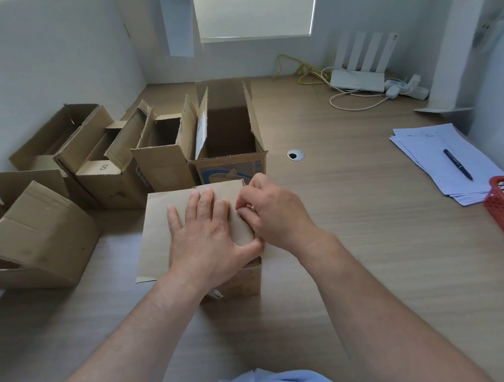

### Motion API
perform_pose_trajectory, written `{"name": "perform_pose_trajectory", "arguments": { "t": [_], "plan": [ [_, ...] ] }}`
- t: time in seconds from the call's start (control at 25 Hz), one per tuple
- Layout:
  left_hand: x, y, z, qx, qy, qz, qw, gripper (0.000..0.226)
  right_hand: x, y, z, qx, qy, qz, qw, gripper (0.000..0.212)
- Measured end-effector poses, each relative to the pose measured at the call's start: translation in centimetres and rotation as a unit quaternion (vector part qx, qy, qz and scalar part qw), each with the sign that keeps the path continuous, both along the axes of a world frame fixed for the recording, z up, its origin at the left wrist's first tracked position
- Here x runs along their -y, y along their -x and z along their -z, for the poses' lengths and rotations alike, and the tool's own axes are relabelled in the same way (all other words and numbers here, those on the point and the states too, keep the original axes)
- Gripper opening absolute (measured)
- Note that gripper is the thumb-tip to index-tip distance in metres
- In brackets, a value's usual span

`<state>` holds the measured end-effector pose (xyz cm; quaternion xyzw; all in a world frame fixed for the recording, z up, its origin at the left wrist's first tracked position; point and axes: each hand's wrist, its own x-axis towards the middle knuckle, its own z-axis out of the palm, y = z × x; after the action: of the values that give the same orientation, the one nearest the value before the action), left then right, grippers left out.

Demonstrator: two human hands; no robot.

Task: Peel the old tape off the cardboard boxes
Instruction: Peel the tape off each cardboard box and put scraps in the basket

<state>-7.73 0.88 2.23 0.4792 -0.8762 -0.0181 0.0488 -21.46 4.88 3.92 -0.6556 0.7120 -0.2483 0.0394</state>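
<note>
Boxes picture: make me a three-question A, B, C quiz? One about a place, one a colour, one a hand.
1. Where is the pen? A on the papers B in a cup C on a chair
2. What colour is the basket? A blue B red C green
3. The left hand is: A pressed flat on the box B holding the pen C waving
Answers: 1 A, it lies across the sheets; 2 B, red mesh at the right edge; 3 A, straight fingers lie on the cardboard.
</note>
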Motion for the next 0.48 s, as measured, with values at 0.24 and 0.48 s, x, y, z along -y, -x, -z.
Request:
{"name": "perform_pose_trajectory", "arguments": {
  "t": [0.24, 0.48],
  "plan": [
    [-0.2, -0.2, 0.1, 0.009, 0.005, -0.001, 1.000, 0.099, 0.0, 0.3, 1.3, 0.342, -0.019, 0.086, 0.936, 0.018],
    [-0.6, -0.5, 0.2, -0.001, 0.002, 0.001, 1.000, 0.099, -0.7, -0.2, 2.9, 0.733, -0.054, 0.161, 0.658, 0.029]
  ]
}}
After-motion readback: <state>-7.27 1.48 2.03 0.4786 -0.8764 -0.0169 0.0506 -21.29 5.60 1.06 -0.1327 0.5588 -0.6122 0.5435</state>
